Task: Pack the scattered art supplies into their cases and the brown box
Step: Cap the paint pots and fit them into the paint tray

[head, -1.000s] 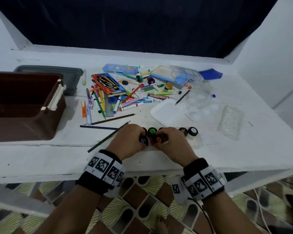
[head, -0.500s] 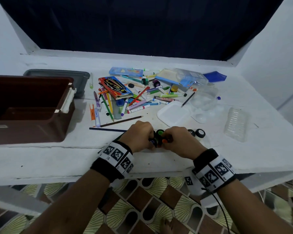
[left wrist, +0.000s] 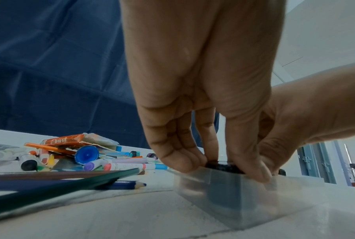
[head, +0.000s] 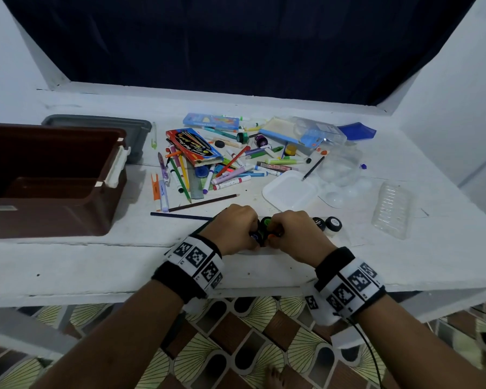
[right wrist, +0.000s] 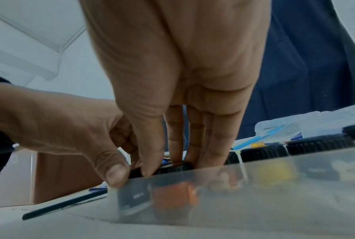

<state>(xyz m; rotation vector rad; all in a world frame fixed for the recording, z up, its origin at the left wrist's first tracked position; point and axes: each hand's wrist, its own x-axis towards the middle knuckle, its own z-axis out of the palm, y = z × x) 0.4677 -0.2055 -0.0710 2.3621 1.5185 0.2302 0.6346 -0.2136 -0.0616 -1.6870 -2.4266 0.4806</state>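
A row of small paint pots with black caps sits in a clear plastic tray [right wrist: 274, 182] at the table's front edge. My left hand [head: 251, 234] pinches the cap of the end pot [left wrist: 221, 166], its thumb at the tray's corner. Right beside it, my right hand [head: 274, 234] pinches the cap of an orange pot [right wrist: 174, 194]. A green-capped pot [head: 265, 221] shows between the hands. Two more black-capped pots [head: 334, 223] stand to the right. The open brown box [head: 54, 192] is at the left.
A pile of markers, pencils and crayon boxes [head: 222, 169] covers the table's middle. A white palette [head: 289, 189] and clear plastic cases [head: 393, 209] lie to the right. A grey lid [head: 110, 127] lies behind the box. Loose pencils [head: 180, 216] lie just left of my hands.
Both hands have drawn closer together over the left end of the pot row. They keep their hold on the pots there.
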